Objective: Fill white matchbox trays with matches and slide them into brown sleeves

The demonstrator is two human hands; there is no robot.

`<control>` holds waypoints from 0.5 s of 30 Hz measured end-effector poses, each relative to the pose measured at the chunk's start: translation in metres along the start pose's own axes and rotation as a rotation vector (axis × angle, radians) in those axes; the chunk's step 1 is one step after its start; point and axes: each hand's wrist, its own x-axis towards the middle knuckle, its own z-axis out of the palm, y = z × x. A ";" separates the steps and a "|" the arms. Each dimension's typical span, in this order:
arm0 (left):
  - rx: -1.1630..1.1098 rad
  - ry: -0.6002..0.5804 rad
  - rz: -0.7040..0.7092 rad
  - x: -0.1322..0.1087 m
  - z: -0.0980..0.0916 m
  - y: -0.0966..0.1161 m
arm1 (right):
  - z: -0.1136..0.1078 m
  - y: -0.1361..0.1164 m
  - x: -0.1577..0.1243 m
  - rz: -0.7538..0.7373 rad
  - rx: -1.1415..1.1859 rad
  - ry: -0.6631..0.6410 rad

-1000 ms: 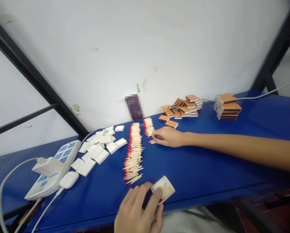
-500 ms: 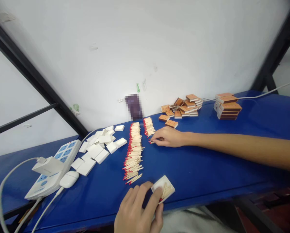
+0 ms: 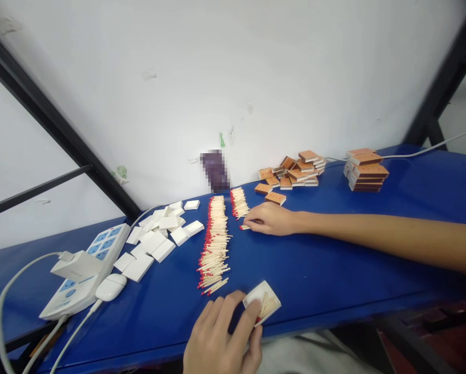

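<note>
L hand (image 3: pixel 219 332) grips white tray (image 3: pixel 251 297) near front edge of blue table (image 3: pixel 314 280): 1 finger inside, thumb at outer side. Tray contains several matches (image 3: pixel 270 303), sticks visible, heads partly hidden by finger. R hand (image 3: pixel 269 219): fingertips drawn together at loose match(es) (image 3: pixel 242 227), red end protruding; firm pinch vs. light contact: can't tell. Position: just below short match row (image 3: pixel 238 203), R of long match row (image 3: pixel 217 239). Both rows: heads L. Spare trays (image 3: pixel 158 234) lie in pile btwn long row & power strip (image 3: pixel 116 249). Orange matchboxes (image 3: pixel 295 174): loose heap nr wall, beyond R hand. Matchbox stack (image 3: pixel 367 171): farther R.
</note>
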 end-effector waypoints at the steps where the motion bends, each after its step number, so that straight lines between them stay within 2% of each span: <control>1: -0.001 -0.003 0.001 0.000 0.000 0.000 | 0.000 0.000 0.000 -0.001 0.003 0.004; 6: -0.008 -0.007 0.001 0.001 0.000 0.000 | 0.000 -0.002 -0.001 0.023 -0.031 0.005; 11: -0.006 0.001 0.006 0.001 0.000 -0.001 | 0.002 -0.001 -0.001 0.165 -0.152 0.101; 15: -0.008 -0.004 0.000 0.001 0.001 -0.001 | 0.002 -0.001 -0.001 0.186 -0.180 0.073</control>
